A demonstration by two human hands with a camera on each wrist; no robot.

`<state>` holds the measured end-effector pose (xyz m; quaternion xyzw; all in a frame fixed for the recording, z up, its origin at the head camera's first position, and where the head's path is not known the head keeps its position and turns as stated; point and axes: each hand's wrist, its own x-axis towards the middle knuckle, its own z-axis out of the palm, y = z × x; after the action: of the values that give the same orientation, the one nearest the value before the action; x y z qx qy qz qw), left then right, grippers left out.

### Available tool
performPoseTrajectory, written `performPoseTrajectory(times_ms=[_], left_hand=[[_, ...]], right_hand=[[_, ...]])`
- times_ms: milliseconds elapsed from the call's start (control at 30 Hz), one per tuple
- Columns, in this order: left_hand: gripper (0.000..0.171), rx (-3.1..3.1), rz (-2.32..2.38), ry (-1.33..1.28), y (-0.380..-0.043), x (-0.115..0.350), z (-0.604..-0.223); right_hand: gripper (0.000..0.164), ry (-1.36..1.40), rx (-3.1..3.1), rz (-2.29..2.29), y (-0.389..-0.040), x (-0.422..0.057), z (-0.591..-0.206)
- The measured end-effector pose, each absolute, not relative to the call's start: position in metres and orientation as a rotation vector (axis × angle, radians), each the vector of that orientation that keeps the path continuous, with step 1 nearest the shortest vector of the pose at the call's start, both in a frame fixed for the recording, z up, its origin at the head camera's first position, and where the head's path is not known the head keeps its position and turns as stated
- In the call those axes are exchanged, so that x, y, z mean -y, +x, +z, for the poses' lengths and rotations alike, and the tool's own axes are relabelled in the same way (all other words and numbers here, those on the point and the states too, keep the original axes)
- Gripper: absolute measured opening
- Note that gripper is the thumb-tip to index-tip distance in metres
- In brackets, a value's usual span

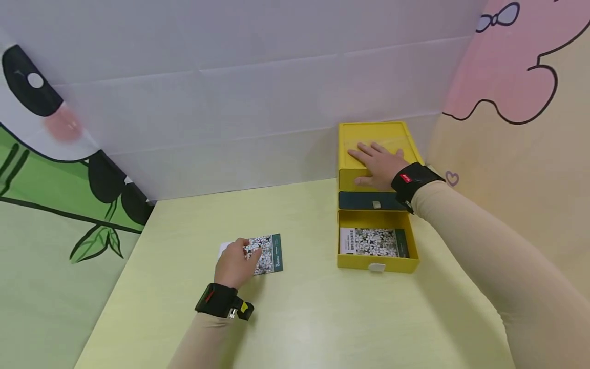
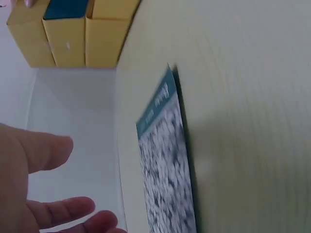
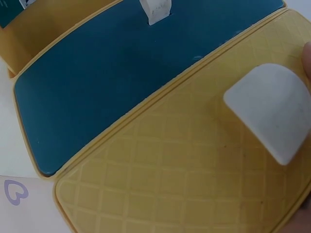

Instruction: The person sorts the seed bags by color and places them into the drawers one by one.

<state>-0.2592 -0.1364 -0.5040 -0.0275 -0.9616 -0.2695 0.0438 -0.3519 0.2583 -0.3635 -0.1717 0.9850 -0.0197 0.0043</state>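
My left hand is over a thin card printed with white flowers and a teal strip, lying on the table. In the left wrist view, the thumb and loosely bent fingers are beside the card, with nothing pinched between them. On the right stands a yellow box with its lid section folded back. My right hand rests with spread fingers on that lid section. A teal panel lies between lid and tray. Inside the tray is a similar flower-printed card.
A white tab sits on the tray's front wall, and another white tab shows close up in the right wrist view. The pale table meets a white back wall; painted side walls stand left and right.
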Motion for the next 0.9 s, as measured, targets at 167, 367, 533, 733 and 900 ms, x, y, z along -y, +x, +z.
performPoseTrajectory(times_ms=[167,367,533,733,900], left_hand=[[0.075,3.083,-0.572,0.074,-0.262,0.169,-0.514],[0.087,3.142,-0.529,0.235,-0.263,0.186,-0.529],[0.088,3.145,-0.516,0.231,-0.264,0.185,-0.533],[0.086,3.171,-0.493,0.223,-0.262,0.181,-0.528],[0.084,3.162,-0.5,0.213,-0.264,0.18,-0.53]], right_hand=[[0.083,-0.536,-3.083,-0.063,-0.35,-0.258,-0.36],[0.082,-0.535,-3.074,-0.06,-0.348,-0.258,-0.357],[0.082,-0.529,-3.08,-0.057,-0.346,-0.257,-0.356],[0.081,-0.531,-3.082,-0.064,-0.345,-0.256,-0.358],[0.082,-0.518,-3.082,-0.06,-0.346,-0.255,-0.358]])
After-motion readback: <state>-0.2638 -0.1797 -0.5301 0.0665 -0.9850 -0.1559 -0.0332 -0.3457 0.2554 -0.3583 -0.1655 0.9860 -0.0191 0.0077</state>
